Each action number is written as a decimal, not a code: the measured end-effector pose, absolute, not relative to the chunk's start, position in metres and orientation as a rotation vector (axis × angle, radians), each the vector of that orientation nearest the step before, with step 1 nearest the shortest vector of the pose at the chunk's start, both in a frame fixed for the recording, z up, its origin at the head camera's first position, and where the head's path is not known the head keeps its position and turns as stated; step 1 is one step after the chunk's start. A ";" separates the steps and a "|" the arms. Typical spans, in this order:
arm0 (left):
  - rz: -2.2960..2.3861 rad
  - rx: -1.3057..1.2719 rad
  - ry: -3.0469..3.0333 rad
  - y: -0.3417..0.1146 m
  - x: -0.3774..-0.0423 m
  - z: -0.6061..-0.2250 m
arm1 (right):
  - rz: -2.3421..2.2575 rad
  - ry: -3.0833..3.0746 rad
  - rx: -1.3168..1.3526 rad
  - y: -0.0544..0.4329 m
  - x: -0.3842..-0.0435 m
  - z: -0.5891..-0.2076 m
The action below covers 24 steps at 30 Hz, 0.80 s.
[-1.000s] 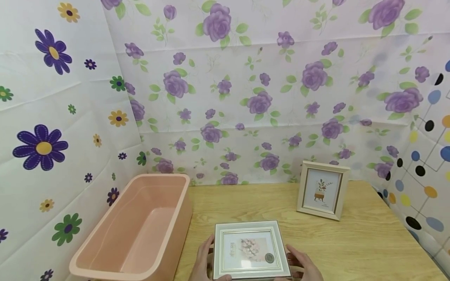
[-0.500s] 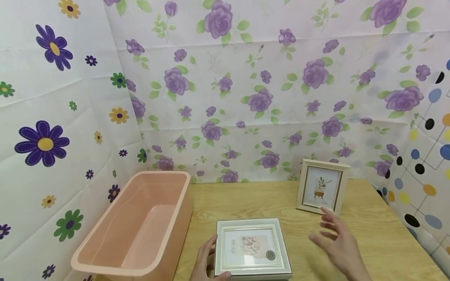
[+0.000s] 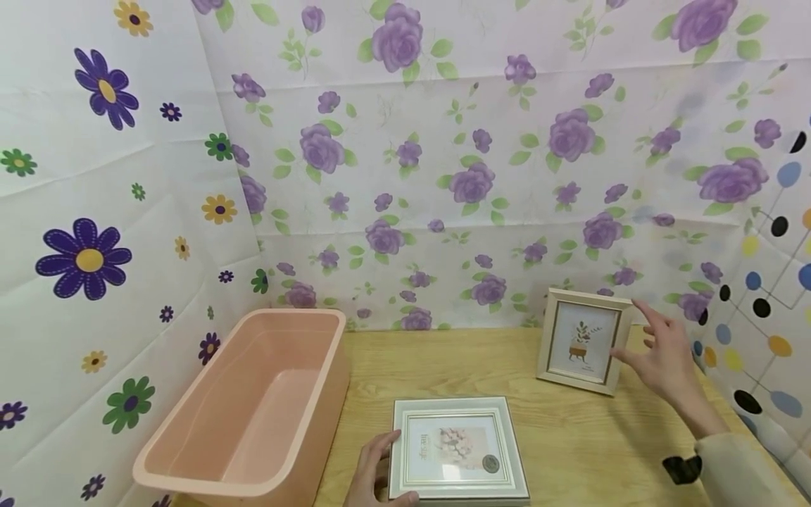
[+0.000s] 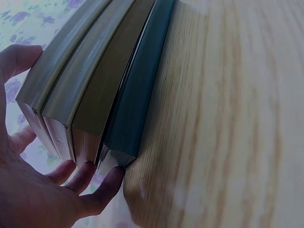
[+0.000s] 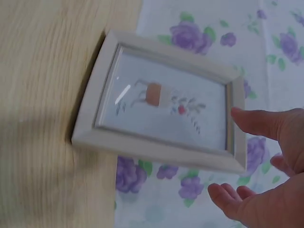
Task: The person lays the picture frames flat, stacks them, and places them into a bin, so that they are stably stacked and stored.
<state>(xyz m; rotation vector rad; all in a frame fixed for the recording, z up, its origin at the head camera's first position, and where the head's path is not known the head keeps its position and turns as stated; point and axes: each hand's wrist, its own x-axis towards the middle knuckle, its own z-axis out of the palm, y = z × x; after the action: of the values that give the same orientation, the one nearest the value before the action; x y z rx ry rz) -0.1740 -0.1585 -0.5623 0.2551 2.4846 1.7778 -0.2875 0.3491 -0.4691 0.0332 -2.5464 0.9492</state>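
On the table's near side lies a stack of several picture frames [image 4: 102,80], topped by a white frame [image 3: 453,451] with a flower print and a round grey mark. My left hand [image 3: 374,472] holds the stack at its left side, fingertips along its edges. In the left wrist view the frames' sides are grey, brown and dark teal. A cream picture frame [image 3: 579,341] with a potted-plant print stands tilted back at the right. My right hand [image 3: 665,352] is at its right edge, index fingertip by the upper corner, thumb spread in front of the border [image 5: 240,128].
A deep pink plastic tub [image 3: 326,380] stands on the left of the wood-grain table [image 3: 418,366]. Printed cloth walls [image 3: 355,162] enclose the back and both sides. A dark object [image 3: 682,470] is at the right sleeve [image 3: 735,468].
My right hand has let go of the stack's right side and moved up and right to the standing cream frame. The left hand has stayed on the stack.
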 end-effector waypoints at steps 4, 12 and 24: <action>1.781 0.242 2.490 -0.158 -0.173 -0.561 | 0.935 -2.580 0.125 0.362 -0.308 -0.468; 1.799 0.247 2.446 -0.158 -0.173 -0.559 | 0.820 -2.713 0.296 0.378 -0.335 -0.472; 1.765 0.290 2.510 -0.160 -0.173 -0.562 | 0.900 -2.710 0.468 0.391 -0.346 -0.472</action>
<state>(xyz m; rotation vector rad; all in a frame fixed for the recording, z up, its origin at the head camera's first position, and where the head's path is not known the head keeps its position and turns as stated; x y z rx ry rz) -0.1731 -0.1603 -0.5623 0.2905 2.5099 1.7653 -0.3461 0.3914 -0.4723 0.4677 -2.7098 0.9001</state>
